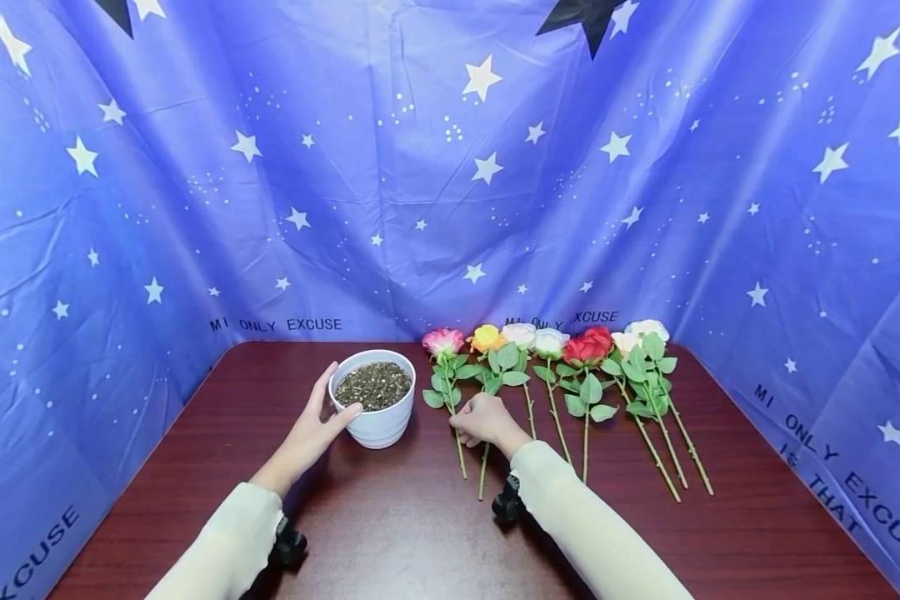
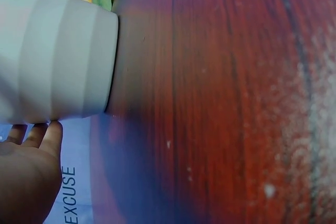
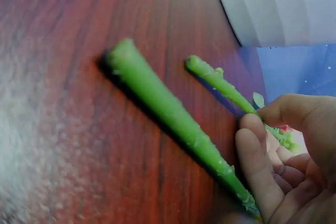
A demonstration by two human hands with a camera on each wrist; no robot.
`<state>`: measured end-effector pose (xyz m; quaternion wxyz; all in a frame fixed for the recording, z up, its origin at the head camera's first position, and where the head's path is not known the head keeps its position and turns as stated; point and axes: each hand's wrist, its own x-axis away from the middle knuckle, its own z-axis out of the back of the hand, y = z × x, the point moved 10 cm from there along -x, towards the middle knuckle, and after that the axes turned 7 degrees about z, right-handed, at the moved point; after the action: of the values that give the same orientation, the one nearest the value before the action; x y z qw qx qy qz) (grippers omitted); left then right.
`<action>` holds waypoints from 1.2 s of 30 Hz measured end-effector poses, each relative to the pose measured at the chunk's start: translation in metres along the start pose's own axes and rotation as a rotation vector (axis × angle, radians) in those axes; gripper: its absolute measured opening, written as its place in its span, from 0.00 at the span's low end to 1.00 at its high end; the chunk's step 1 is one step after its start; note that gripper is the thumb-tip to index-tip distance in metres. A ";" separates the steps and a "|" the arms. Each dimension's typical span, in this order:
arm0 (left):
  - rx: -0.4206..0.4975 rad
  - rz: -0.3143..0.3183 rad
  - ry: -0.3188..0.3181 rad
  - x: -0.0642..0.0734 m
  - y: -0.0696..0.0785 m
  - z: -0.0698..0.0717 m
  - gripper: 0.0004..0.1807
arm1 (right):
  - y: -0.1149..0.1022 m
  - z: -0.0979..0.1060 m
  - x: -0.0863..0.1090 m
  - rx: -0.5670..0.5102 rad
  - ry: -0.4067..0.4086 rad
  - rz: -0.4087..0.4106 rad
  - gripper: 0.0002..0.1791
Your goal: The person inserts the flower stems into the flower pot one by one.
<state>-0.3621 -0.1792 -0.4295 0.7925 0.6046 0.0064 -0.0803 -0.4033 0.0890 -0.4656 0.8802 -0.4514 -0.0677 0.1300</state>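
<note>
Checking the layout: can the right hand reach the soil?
Probably yes: the right hand, pinching the stem of the pink rose, is near the white pot, and the soil lies uncovered.

A blue cloth [image 1: 337, 83], printed with white stars [image 1: 482, 78] and black lettering [image 1: 314, 325], hangs in folds behind and beside the reddish-brown bench [image 1: 390, 517].

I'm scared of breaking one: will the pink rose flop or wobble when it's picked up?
The pink rose will probably stay stiff, because its stem looks straight. It may feel top-heavy, since the wide bloom sits at one end. It probably won't slip much, as little bumps show on the stem near the right hand.
</note>
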 end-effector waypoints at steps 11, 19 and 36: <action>0.007 0.002 0.002 -0.001 -0.001 -0.001 0.47 | 0.001 0.001 0.000 -0.071 -0.005 0.040 0.09; -0.005 -0.006 0.003 -0.001 0.000 -0.002 0.47 | -0.014 0.015 0.001 -0.129 0.033 0.079 0.09; 0.010 -0.024 -0.001 0.002 0.006 -0.003 0.47 | -0.078 0.057 0.003 -0.080 0.125 0.259 0.08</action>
<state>-0.3593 -0.1756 -0.4250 0.7883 0.6085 0.0126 -0.0900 -0.4008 0.0902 -0.3694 0.8398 -0.4984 0.0410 0.2114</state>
